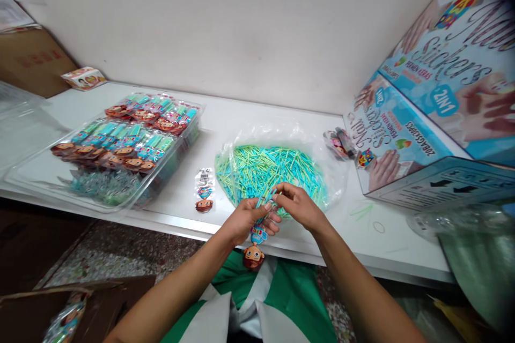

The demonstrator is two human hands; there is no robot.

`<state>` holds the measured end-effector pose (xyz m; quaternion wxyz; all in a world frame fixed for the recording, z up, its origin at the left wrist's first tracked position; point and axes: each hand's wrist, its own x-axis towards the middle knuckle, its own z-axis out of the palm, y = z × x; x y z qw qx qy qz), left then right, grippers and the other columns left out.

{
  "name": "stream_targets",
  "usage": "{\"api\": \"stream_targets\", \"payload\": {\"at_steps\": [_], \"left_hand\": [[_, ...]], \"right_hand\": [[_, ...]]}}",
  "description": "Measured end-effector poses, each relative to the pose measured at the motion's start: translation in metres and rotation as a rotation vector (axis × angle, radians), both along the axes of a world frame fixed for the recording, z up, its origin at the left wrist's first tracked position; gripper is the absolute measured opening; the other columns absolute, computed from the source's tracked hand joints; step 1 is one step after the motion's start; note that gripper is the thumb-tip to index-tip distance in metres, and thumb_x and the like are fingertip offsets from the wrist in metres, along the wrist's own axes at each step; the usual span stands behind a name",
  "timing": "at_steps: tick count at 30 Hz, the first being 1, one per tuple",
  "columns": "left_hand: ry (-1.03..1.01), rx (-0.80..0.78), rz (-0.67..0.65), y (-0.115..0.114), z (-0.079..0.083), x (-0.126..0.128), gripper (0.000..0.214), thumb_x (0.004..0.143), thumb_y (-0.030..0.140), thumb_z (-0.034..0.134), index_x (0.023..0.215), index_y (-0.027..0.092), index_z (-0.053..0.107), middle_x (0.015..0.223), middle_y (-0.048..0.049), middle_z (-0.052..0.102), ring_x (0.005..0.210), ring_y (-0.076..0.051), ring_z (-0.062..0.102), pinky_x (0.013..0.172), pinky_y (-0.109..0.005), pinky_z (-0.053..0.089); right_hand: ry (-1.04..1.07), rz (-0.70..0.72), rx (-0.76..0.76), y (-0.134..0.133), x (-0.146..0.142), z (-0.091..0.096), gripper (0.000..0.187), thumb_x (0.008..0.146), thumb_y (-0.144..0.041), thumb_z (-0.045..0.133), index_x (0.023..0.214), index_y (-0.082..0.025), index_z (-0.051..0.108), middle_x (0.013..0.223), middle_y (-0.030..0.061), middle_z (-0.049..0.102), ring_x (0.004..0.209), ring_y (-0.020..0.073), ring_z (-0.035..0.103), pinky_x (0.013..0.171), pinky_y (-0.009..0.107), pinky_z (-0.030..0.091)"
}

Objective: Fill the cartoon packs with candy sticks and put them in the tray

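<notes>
Cartoon-head packet (pixel 256 241) dangling below left hand (pixel 241 221) grip, right hand (pixel 300 206) alongside.

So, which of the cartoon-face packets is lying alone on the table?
The single packet between the clear tray and the bag of sticks. The others are packed in the tray, and one is held by the left hand.
</notes>
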<state>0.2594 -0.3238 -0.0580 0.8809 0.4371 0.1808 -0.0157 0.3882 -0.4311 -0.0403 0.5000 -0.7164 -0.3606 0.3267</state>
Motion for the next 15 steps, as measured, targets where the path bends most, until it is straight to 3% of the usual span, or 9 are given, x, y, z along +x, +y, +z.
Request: {"api": "stream_targets", "payload": {"at_steps": [7, 11, 15], "left_hand": [[-0.021, 0.000, -0.023, -0.0026, 0.0011, 0.0018, 0.036, 0.075, 0.042, 0.066, 0.086, 0.008, 0.061, 0.078, -0.0116, 0.068, 0.060, -0.018, 0.065, 0.057, -0.030, 0.053], [-0.023, -0.007, -0.035, -0.0030, 0.0012, 0.0023, 0.036, 0.075, 0.042, 0.066, 0.085, 0.009, 0.060, 0.077, -0.0115, 0.068, 0.059, -0.018, 0.065, 0.056, -0.030, 0.052], [-0.027, -0.009, -0.055, -0.0019, -0.0003, 0.0018, 0.035, 0.075, 0.042, 0.066, 0.083, 0.009, 0.059, 0.078, -0.0123, 0.068, 0.058, -0.018, 0.065, 0.055, -0.030, 0.052]], "right_hand": [[-0.056, 0.002, -0.014, -0.0028, 0.0015, 0.0015, 0.010, 0.080, -0.026, 0.052, 0.082, -0.019, 0.058, 0.064, -0.0037, 0.054, 0.062, 0.0123, 0.053, 0.060, 0.025, 0.042], [0.008, -0.011, 0.014, -0.0007, -0.0003, 0.0059, 0.017, 0.079, -0.031, 0.055, 0.089, -0.019, 0.060, 0.070, -0.0024, 0.055, 0.064, 0.0120, 0.053, 0.060, 0.024, 0.043], [0.045, 0.006, 0.046, 0.0009, -0.0023, 0.0066, 0.017, 0.078, -0.033, 0.057, 0.084, -0.018, 0.061, 0.071, -0.0020, 0.055, 0.062, 0.0114, 0.053, 0.059, 0.024, 0.044]]}}
